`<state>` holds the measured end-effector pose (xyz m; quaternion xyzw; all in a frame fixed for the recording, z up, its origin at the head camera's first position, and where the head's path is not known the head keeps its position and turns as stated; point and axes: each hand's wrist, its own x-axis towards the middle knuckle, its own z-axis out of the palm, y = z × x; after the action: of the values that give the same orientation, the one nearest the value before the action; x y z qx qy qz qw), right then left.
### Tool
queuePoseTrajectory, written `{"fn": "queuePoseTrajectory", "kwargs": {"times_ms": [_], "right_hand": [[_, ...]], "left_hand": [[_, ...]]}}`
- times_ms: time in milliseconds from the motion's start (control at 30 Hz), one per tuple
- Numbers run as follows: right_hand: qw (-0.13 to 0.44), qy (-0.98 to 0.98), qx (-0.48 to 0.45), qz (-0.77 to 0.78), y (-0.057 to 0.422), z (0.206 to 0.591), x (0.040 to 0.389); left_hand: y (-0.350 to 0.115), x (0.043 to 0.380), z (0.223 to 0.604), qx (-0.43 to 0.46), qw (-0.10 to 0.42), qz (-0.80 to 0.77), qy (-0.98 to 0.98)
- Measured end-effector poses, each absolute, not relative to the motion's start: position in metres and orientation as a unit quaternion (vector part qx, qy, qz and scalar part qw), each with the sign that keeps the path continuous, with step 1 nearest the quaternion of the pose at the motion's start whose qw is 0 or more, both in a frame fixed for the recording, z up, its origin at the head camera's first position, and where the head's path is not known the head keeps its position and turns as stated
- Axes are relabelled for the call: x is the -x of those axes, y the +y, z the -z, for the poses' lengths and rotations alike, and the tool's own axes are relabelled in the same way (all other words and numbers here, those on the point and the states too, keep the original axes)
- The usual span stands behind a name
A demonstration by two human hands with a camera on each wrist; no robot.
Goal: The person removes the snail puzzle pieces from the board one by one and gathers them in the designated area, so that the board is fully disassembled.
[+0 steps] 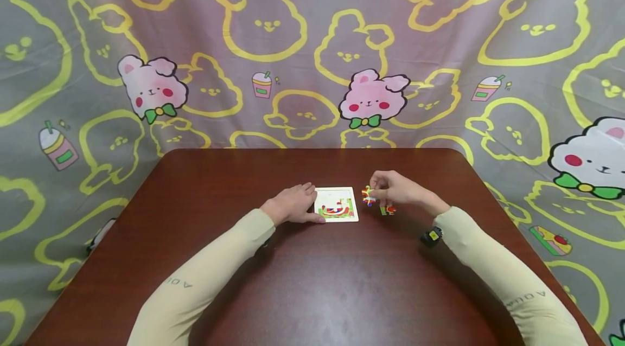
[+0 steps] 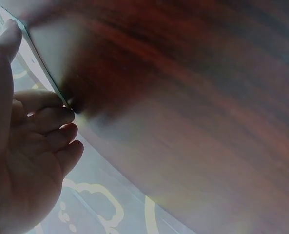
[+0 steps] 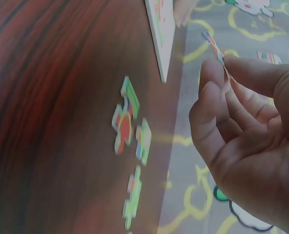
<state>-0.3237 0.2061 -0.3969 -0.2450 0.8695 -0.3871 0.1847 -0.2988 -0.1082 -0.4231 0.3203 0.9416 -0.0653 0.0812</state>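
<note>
A puzzle piece point(image 1: 368, 196) is pinched between the thumb and fingertips of the right hand point(image 1: 393, 188), raised off the tabletop. It is at three o'clock from the white-rimmed puzzle tray point(image 1: 356, 207), just beside the tray's right edge with a narrow strip of wood between. Within the tray, the coloured picture point(image 1: 344, 210) fills the lower part, on the six o'clock side; toward twelve, the base shows pale.

At nine o'clock, the left hand point(image 1: 293, 203) grips nothing: its fingers and thumb are spread along the tray's left edge, touching it, with the thumb at the seven o'clock corner. Loose pieces point(image 3: 125, 126) lie on the table under the right hand, beyond the held piece at about four o'clock from it; the right wrist view shows several.

The dark brown table point(image 1: 337, 286) stretches widely toward six o'clock between the two sleeved forearms. Its side edges run well apart from the tray at nine and three; past its far edge, at twelve, hangs a patterned cloth point(image 1: 303, 4).
</note>
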Motion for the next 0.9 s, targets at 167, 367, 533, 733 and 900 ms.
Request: {"fn": "queuePoseTrajectory", "kwargs": {"times_ms": [167,367,533,733,900], "right_hand": [[0.182,0.874,0.227,0.390,0.225,0.393,0.327],[0.183,0.882,0.214,0.377,0.248,0.390,0.329],[0.205,0.878,0.221,0.371,0.263,0.395,0.331],[0.223,0.882,0.223,0.350,0.278,0.401,0.334],[0.244,0.883,0.216,0.337,0.285,0.405,0.332]], "left_hand": [[-0.108,0.298,0.423,-0.320,0.082,0.060,0.942],[-0.108,0.298,0.424,-0.318,0.085,0.059,0.943],[-0.108,0.298,0.423,-0.315,0.087,0.060,0.943],[-0.109,0.298,0.423,-0.318,0.083,0.058,0.943],[-0.108,0.298,0.425,-0.319,0.078,0.062,0.942]]}}
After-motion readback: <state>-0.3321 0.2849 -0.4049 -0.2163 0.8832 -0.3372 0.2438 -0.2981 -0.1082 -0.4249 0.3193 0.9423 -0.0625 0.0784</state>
